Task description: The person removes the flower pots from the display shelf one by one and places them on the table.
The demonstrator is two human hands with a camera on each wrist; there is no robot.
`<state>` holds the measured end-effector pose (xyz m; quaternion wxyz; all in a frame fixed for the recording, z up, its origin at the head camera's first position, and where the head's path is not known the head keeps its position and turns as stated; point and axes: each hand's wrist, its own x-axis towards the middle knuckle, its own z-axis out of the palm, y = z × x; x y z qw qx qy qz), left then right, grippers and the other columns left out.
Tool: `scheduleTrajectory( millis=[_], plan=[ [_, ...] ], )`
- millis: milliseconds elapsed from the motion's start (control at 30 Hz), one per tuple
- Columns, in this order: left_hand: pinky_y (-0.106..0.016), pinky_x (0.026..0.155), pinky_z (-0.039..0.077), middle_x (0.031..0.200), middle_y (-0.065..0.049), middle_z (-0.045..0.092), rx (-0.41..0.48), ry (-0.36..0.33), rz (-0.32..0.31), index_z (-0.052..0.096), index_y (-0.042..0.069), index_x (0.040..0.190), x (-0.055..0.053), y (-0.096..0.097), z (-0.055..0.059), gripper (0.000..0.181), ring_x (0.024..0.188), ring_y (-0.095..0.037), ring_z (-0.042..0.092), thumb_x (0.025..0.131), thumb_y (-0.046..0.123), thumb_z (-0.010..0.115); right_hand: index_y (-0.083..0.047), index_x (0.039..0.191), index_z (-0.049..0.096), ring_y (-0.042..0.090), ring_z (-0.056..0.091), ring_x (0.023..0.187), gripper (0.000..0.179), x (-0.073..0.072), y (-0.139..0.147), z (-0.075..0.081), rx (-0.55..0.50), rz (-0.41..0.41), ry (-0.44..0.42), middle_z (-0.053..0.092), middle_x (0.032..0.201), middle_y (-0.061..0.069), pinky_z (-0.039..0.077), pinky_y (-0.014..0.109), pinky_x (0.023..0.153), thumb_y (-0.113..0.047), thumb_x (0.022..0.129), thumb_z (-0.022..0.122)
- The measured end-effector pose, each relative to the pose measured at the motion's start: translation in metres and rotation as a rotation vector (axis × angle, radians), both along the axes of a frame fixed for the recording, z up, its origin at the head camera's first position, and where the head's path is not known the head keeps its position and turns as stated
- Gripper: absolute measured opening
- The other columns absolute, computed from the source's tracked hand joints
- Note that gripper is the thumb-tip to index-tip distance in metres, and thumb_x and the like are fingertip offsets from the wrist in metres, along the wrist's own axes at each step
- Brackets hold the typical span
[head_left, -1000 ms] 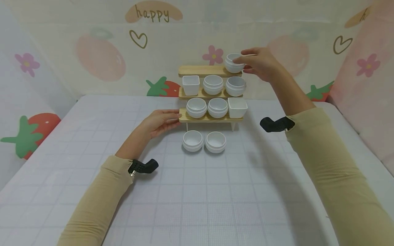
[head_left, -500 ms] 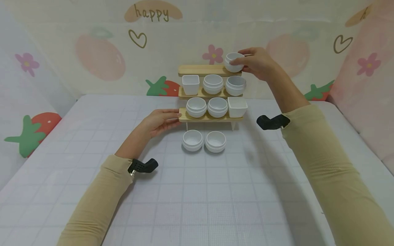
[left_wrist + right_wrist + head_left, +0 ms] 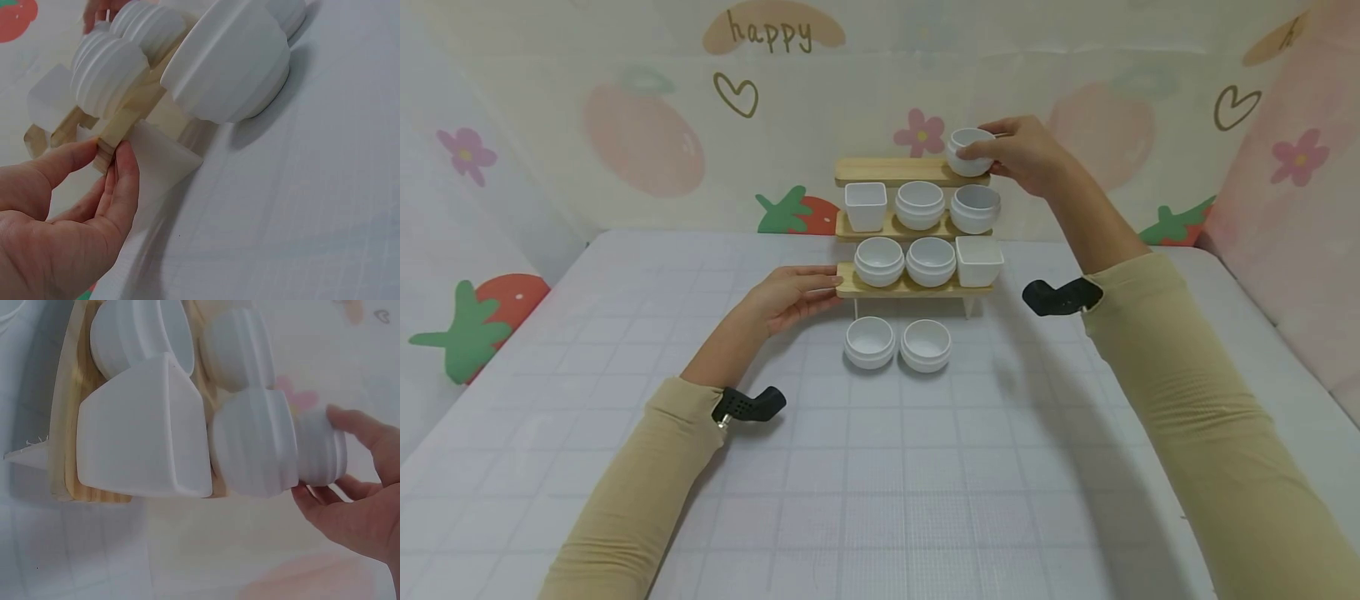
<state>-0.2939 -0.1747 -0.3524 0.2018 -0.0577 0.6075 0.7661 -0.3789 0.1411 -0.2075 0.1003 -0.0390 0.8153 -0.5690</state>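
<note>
A three-tier wooden stand (image 3: 887,172) carries white cups on its steps. My right hand (image 3: 1026,157) grips a round white cup (image 3: 970,152) at the right end of the top step, thumb and fingers around its sides; the right wrist view shows this round cup (image 3: 320,447) behind other cups. At the left end of the lowest step, my left hand (image 3: 790,298) pinches the board; the left wrist view shows the thumb and fingers on the wooden board end (image 3: 112,140). The middle step holds a square cup (image 3: 865,207) and two round ones; the lowest, two round ones and a square cup (image 3: 979,262).
Two round white cups (image 3: 869,342) stand on the table in front of the stand. White gridded cloth (image 3: 880,500) covers the table. Behind it hangs a printed backdrop (image 3: 647,133) with fruit and flowers. Black wrist mounts (image 3: 751,405) stick out from both sleeves.
My right hand and forearm have shifted slightly left around the cup on the top step, the fingers closing in. The left hand keeps its place on the lowest board.
</note>
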Motion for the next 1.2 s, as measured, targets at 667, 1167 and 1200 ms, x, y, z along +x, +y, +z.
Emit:
scheduleTrajectory(
  millis=[667, 1167, 1200],
  plan=[
    [-0.018, 0.082, 0.063, 0.137, -0.014, 0.051, -0.008, 0.008, 0.005, 0.035, -0.007, 0.16, 0.001, 0.0, -0.001, 0.054, 0.086, -0.008, 0.072, 0.11, 0.0, 0.051, -0.006, 0.165, 0.033, 0.018, 0.053, 0.127, 0.074, 0.003, -0.002, 0.012, 0.024, -0.01, -0.039, 0.043, 0.16, 0.01, 0.043, 0.029, 0.123, -0.014, 0.102, 0.07],
    [-0.019, 0.086, 0.063, 0.139, -0.015, 0.05, -0.005, 0.0, 0.002, 0.034, -0.007, 0.161, 0.001, -0.001, 0.0, 0.054, 0.088, -0.008, 0.072, 0.11, 0.001, 0.052, -0.006, 0.165, 0.035, 0.022, 0.052, 0.135, 0.072, 0.006, 0.001, 0.019, 0.024, 0.0, -0.03, 0.043, 0.161, 0.012, 0.041, 0.032, 0.124, -0.015, 0.102, 0.07],
    [-0.019, 0.087, 0.063, 0.14, -0.015, 0.05, -0.005, -0.001, 0.002, 0.034, -0.007, 0.161, 0.001, -0.001, 0.0, 0.054, 0.088, -0.008, 0.072, 0.11, 0.001, 0.052, -0.007, 0.165, 0.035, 0.022, 0.052, 0.136, 0.072, 0.007, 0.0, 0.02, 0.028, -0.003, -0.032, 0.043, 0.162, 0.011, 0.041, 0.032, 0.124, -0.015, 0.102, 0.07]
  ],
)
